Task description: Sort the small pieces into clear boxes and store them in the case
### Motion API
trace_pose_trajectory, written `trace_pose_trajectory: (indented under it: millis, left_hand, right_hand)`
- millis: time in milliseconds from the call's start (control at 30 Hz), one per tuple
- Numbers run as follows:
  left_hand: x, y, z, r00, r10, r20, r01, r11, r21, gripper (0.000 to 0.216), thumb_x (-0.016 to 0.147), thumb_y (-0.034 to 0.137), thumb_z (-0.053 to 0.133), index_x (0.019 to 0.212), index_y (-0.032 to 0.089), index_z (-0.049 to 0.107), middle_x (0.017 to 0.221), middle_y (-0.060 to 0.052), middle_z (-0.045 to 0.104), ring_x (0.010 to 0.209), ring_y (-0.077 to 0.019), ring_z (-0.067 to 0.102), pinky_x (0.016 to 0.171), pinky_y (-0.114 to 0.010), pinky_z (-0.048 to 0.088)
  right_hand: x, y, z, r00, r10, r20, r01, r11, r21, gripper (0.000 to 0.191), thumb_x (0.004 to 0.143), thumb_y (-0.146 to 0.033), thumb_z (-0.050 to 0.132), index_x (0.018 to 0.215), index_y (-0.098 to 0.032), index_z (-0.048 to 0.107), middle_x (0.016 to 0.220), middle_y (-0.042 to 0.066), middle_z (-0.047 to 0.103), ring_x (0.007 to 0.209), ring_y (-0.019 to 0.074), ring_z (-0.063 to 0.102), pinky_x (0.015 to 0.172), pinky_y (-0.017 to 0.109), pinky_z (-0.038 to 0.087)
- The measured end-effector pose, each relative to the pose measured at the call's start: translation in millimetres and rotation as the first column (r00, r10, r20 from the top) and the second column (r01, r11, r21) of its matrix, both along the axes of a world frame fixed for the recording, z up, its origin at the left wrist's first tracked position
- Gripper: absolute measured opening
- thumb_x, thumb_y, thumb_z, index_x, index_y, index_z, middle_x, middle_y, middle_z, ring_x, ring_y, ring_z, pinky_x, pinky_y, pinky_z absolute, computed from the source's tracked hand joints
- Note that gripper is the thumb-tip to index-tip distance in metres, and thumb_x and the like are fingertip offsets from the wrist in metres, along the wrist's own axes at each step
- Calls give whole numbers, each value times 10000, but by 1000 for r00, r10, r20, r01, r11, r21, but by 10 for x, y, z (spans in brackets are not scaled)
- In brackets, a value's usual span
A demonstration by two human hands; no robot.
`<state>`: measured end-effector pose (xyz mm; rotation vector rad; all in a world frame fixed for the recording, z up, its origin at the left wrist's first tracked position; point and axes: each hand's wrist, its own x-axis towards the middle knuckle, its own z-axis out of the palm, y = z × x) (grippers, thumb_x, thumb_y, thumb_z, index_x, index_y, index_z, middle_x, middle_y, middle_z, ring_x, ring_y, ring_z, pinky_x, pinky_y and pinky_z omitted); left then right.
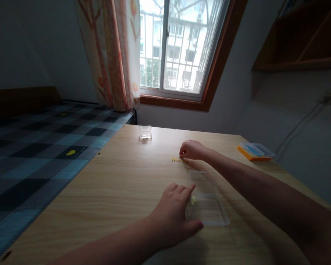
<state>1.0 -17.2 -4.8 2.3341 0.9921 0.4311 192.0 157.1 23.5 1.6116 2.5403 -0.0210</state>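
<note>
Wood-grain desk (126, 176): stood beneath a barred window (182, 48), whose daylight probably made the small pieces easier to see; its bare middle left room for a row.
Checkered mattress (74, 143): lay along the desk's left side, below a floral curtain (114, 55).
Yellow pieces (175, 159): stood in a short row on the desk, past the middle toward the window; slight gaps kept them apart, perhaps so that each could be handled without knocking its neighbour.
Right hand (193, 149): narrow, its thumb and fingertips pinched together at the row's right end, a grip that seemed to suit such tiny things; whether a piece sat between the tips I could not tell.
Hinged clear case (209, 211): lay open on the desk, 1 half toward the window and 1 toward the person, likely so that its contents were within reach; pale yellow bits (193, 200) showed at its left side.
Left hand (174, 211): wide, thumb and fingers spread at the case's left edge, perhaps to steady it; it gripped nothing that showed.
Clear plastic box (145, 132): stood near the far left corner, well apart from both hands.
Orange-based case (255, 151): lay by the right edge, out of the working area.
</note>
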Motion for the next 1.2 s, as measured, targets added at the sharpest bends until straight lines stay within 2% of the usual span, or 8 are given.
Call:
trace_pose_trajectory:
  millis: [267, 467, 567, 667, 800, 933, 1067, 1200]
  left_hand:
    - [5, 11, -15, 1000, 6, -3, -6, 1000, 2, 887, 698, 378, 829, 1476, 137, 477, 1388, -147, 593, 1304, -366, 480, 1201, -538, 256]
    - [5, 11, -3, 1000, 7, 7, -7, 1000, 10, 868, 695, 362, 827, 1468, 160, 488, 1377, -135, 603, 1287, -355, 497, 1189, -536, 281]
    - [5, 16, 0, 1000, 4, 14, -4, 1000, 9, 872, 694, 365, 825, 1469, 153, 486, 1375, -137, 604, 1286, -354, 499, 1194, -531, 277]
    - [5, 13, -1, 1000, 4, 11, -5, 1000, 3, 876, 690, 368, 824, 1469, 150, 486, 1373, -139, 605, 1294, -358, 497, 1203, -536, 255]
    - [2, 10, -23, 1000, 13, 16, -13, 1000, -10, 861, 700, 371, 806, 1476, 196, 475, 1383, -126, 600, 1326, -365, 474, 1201, -557, 242]
    - [0, 14, -41, 1000, 5, 27, -5, 1000, 1, 854, 708, 374, 801, 1477, 204, 470, 1393, -131, 589, 1334, -370, 466, 1188, -564, 262]
    - [6, 17, -27, 1000, 5, 12, -5, 1000, -2, 844, 709, 370, 809, 1468, 199, 481, 1396, -129, 590, 1329, -362, 474, 1193, -559, 260]
    - [15, 19, -18, 1000, 6, -3, -6, 1000, 4, 852, 712, 352, 807, 1475, 186, 468, 1399, -125, 588, 1334, -345, 473, 1210, -546, 239]
  right_hand:
    - [-45, -11, 13, 1000, 15, -2, -15, 999, 40, 270, 926, -416, 647, 988, -169, 735, 974, 54, 734, 927, 176, 671, 855, 349, 523]
    - [-71, -33, 11, 999, 19, -37, -16, 996, 86, 146, 839, -260, 674, 923, -236, 791, 905, 30, 754, 838, 161, 658, 722, 250, 460]
    - [-70, -56, 84, 997, 23, -77, -13, 992, 124, 151, 807, -227, 669, 861, -247, 808, 853, 27, 754, 785, 151, 646, 658, 223, 410]
    - [-13, -138, 264, 989, 29, -148, -1, 982, 186, 168, 834, -237, 648, 883, -234, 809, 860, 28, 748, 770, 140, 637, 662, 219, 404]
    - [204, -522, 569, 966, 64, -251, 4, 965, 264, 170, 877, -255, 634, 910, -235, 799, 903, 20, 733, 773, 120, 628, 695, 217, 422]
    - [479, -1215, 688, 878, 209, -430, -74, 948, 309, 141, 881, -253, 647, 854, -232, 784, 802, 7, 700, 701, 102, 610, 659, 214, 436]
    - [575, -1788, 520, 831, 145, -538, -87, 987, 132, 116, 881, -255, 665, 842, -254, 775, 771, -14, 674, 660, 81, 596, 601, 188, 430]
    - [459, -1972, 262, 854, 84, -513, -111, 994, -23, 173, 840, -148, 650, 859, -269, 773, 782, -33, 680, 670, 76, 601, 637, 196, 410]
